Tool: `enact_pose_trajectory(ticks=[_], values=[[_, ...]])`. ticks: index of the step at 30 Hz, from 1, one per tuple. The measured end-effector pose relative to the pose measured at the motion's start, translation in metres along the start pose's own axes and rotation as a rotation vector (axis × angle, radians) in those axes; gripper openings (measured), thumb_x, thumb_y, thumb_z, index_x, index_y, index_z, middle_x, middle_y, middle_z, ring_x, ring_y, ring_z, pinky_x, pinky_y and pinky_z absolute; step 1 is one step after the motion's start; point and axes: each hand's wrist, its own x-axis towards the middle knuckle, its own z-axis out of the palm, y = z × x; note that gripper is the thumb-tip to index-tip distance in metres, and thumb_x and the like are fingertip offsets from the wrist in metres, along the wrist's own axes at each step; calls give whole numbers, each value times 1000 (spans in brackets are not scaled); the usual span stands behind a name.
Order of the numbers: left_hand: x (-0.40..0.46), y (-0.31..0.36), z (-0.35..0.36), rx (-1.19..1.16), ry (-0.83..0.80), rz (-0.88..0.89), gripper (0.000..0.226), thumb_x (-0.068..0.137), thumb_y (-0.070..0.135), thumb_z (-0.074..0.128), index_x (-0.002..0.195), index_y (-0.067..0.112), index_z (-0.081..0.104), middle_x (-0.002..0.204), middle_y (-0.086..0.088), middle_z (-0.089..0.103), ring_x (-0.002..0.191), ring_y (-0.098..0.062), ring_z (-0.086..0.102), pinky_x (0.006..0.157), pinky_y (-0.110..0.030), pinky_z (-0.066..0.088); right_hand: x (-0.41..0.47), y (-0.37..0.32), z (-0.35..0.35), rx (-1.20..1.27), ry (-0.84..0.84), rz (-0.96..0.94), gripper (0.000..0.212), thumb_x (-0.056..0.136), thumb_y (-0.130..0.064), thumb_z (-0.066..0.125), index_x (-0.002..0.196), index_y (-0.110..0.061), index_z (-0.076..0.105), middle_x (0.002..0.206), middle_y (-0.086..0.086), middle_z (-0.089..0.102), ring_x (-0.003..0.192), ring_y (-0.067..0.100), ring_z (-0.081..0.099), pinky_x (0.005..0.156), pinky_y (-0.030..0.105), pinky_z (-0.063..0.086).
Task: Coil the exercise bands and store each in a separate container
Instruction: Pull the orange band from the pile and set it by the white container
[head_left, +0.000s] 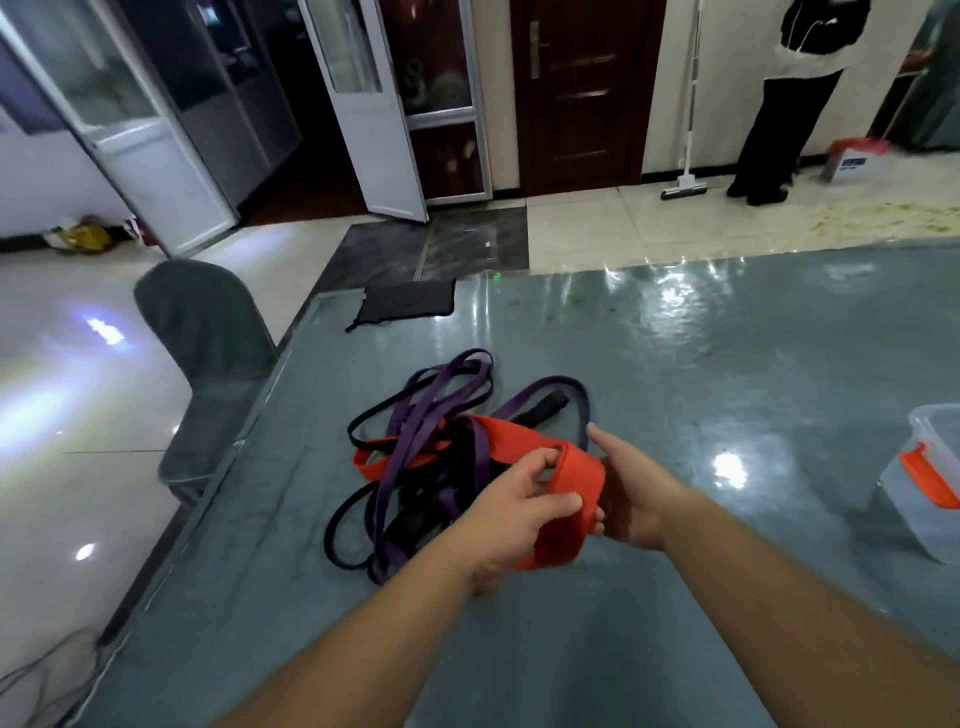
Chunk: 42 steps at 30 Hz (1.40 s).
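Observation:
A wide red exercise band (569, 499) is partly wound into a coil between my two hands above the grey-green table (701, 389). My left hand (511, 514) grips the coil from the left, thumb and fingers curled round it. My right hand (631, 493) holds its right side from behind. The band's free end trails left into a tangled heap with a purple band (441, 400) and a black band (345, 519). A clear plastic container with orange clips (930, 483) stands at the table's right edge.
A flat black pouch (408, 304) lies at the table's far left corner. A grey chair (205, 353) stands by the left edge. A person (789, 93) stands on the far floor near a mop (685, 176).

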Motion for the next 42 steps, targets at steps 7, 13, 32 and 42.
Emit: enact_pose_trajectory(ticks=[7, 13, 32, 42], values=[[-10, 0, -35, 165, 35, -103, 43, 86, -15, 57, 128, -4, 57, 95, -17, 68, 89, -29, 64, 86, -41, 52, 4, -56, 62, -201, 57, -108, 31, 106, -18, 53, 90, 0, 73, 67, 6, 76, 52, 13, 71, 48, 24, 58], [9, 20, -70, -49, 355, -93, 23, 98, 0, 54, 116, 4, 68, 95, -9, 77, 88, -25, 67, 79, -34, 49, -27, -96, 104, -229, -80, -463, 24, 99, -6, 58, 93, -5, 81, 83, 10, 80, 65, 14, 73, 57, 28, 60], [51, 155, -93, 594, 626, 437, 16, 104, 31, 55, 108, 31, 71, 101, 13, 75, 87, -8, 69, 75, -29, 54, -125, -160, 175, -291, -109, -961, 27, 97, -5, 37, 87, -8, 62, 75, 10, 50, 60, 17, 50, 62, 30, 43], [48, 202, -63, 430, 546, 460, 20, 108, 37, 46, 110, 27, 64, 92, 2, 73, 86, -14, 75, 81, -36, 58, -99, -136, 128, -225, 167, -874, 40, 103, -15, 35, 115, -1, 71, 73, 2, 48, 67, 15, 42, 67, 31, 36]])
